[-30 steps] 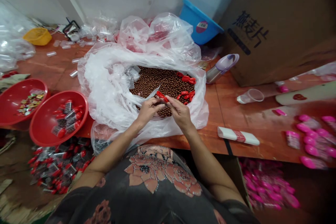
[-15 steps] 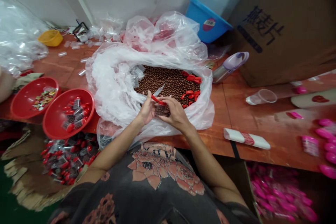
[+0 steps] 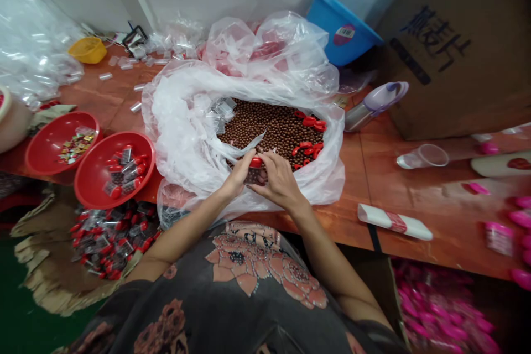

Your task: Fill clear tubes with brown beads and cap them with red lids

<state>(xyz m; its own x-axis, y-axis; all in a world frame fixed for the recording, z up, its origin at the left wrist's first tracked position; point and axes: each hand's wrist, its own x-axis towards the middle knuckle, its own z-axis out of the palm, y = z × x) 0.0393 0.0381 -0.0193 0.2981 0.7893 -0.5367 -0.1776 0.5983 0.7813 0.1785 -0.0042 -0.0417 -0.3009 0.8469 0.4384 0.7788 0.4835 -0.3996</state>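
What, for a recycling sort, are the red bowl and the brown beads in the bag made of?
The red bowl looks like moulded plastic: smooth, glossy, evenly coloured, with a thin rim. The brown beads are small, uniform, faintly shiny spheres, perhaps plastic, wood or a coated sweet; the look leaves that open. The bag around them looks like thin polythene, translucent and crinkled.

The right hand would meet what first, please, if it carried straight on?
The right hand would probably meet the red-capped clear packet first, already at its fingertips, though depth is unclear.
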